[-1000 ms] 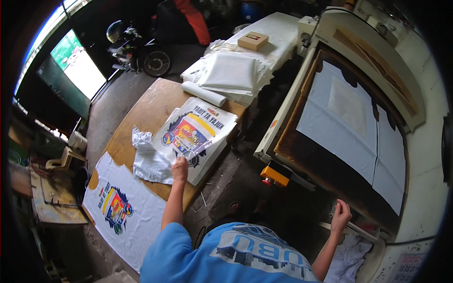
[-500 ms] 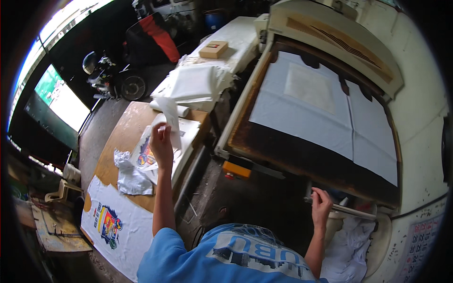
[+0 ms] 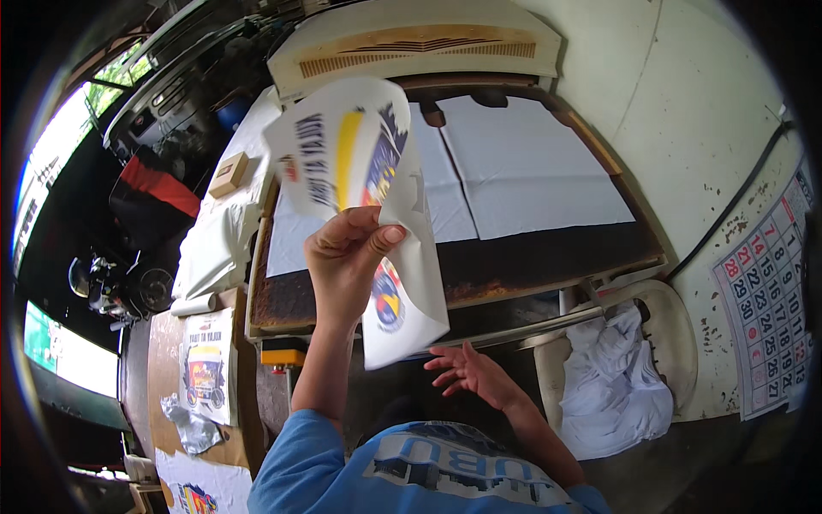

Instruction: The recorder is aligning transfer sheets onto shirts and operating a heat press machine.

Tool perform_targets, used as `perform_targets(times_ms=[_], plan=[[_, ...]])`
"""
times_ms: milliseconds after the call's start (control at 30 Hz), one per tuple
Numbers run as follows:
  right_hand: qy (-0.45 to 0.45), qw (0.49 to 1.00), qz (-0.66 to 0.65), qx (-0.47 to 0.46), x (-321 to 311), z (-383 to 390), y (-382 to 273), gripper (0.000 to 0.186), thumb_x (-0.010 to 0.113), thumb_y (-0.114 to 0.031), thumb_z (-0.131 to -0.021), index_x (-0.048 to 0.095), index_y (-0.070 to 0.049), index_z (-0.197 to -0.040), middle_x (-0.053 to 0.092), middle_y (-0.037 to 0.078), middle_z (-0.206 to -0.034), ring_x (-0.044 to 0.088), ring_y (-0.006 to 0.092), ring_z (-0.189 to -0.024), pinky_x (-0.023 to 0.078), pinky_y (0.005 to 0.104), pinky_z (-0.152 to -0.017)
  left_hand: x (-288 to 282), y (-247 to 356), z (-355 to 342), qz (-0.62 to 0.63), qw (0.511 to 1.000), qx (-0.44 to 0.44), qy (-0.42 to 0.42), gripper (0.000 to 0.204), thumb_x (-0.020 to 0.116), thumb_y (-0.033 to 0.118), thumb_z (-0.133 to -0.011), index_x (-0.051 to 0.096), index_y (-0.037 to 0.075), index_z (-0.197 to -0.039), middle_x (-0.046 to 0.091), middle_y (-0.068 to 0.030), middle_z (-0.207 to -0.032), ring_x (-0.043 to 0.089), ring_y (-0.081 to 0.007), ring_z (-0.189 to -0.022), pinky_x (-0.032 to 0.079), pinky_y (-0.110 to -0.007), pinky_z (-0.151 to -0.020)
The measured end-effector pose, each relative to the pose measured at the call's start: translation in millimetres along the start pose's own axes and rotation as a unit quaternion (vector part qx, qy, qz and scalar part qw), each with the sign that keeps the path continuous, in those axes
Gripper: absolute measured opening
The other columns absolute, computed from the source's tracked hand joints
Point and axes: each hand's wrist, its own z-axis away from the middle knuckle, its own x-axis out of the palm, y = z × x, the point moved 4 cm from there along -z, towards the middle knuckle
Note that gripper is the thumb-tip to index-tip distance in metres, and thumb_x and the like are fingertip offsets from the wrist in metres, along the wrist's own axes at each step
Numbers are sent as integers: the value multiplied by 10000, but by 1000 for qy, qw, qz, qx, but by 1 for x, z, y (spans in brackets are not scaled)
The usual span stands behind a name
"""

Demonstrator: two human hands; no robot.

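My left hand pinches a printed transfer sheet between thumb and fingers, holding it up in the air. The sheet curls, and its colourful print shows on one side with a plain white back on the other. Behind it, pale fabric panels lie flat on the dark bed of a large heat press; the sheet hides part of them. My right hand is open with fingers spread, just below the press's metal front bar, holding nothing.
On the wooden table at left lie a stack of printed sheets, a crumpled white cloth and a printed white fabric piece. A plastic chair at right bears white cloth. An orange box juts below the press.
My left hand has lifted the transfer sheet from the left table across to the front of the press. My right hand has moved off the bar and opened. The view has turned right.
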Motion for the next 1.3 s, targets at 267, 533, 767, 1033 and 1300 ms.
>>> perform_targets(times_ms=[267, 533, 767, 1033, 1300], plan=[[-103, 952, -289, -4, -28, 1, -40, 791, 240, -655, -814, 258, -44, -1316, 446, 183, -1217, 533, 298, -1013, 456, 413, -824, 28, -46, -41, -13, 1000, 11, -4, 147, 668, 33, -742, 611, -22, -866, 618, -27, -744, 553, -64, -671, 448, -192, -627], [-214, 898, -380, 60, -39, -12, -86, 798, 343, -651, -787, 282, -43, -1302, 370, 233, -1273, 486, 331, -1081, 435, 452, -848, 59, -52, -100, -1, 994, 109, 27, 165, 673, 44, -742, 601, -16, -878, 609, -23, -769, 551, -59, -692, 444, -183, -660], [46, 940, -240, -237, -186, -66, -224, 425, 539, -179, -836, 392, -82, -1223, 529, 73, -1105, 515, 188, -1021, 476, 347, -756, 96, -70, -154, -35, 986, 160, -25, 150, 662, 22, -740, 602, -11, -874, 615, -27, -770, 564, -70, -705, 460, -192, -667], [231, 928, -24, -293, -398, -91, -281, 407, 618, -71, -752, 457, -53, -1126, 549, 26, -966, 537, 107, -825, 436, 255, -616, 108, -316, -121, -134, 974, -179, 31, 122, 636, 120, -781, 593, 6, -793, 542, 6, -634, 485, -54, -534, 414, -214, -438], [419, 882, 173, -130, -523, -100, -278, 128, 615, -78, -741, 570, -15, -844, 517, 9, -650, 434, 63, -454, 301, 202, -338, 155, -426, -112, -249, 912, -297, 132, 253, 659, 141, -744, 587, 10, -948, 607, -77, -688, 516, -88, -476, 416, -230, -392]])
